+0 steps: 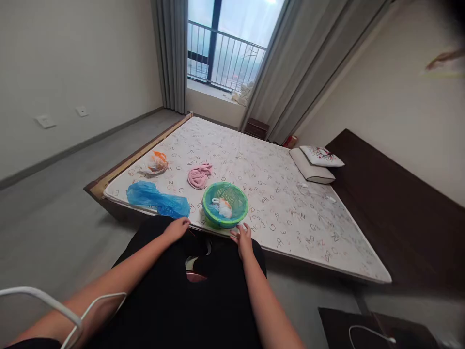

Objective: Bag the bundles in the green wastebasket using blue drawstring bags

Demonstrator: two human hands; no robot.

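A letter-printed mattress (286, 218) is lying on a low bed frame (97, 188) beneath a curtained balcony window (221, 48). A green plastic basket (232, 186) is sitting near its edge, holding a white-and-orange cloth (222, 207), with a blue plastic bag (157, 199), a pink towel (199, 175) and an orange-and-white bundle (157, 163) lying nearby. The left hand (177, 229) and right hand (243, 240) are resting open and empty on the mattress edge, the right just beside the basket.

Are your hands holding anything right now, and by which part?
Nothing is held: the left hand rests open on the mattress edge; the right hand lies beside the green basket, fingers not gripping it.
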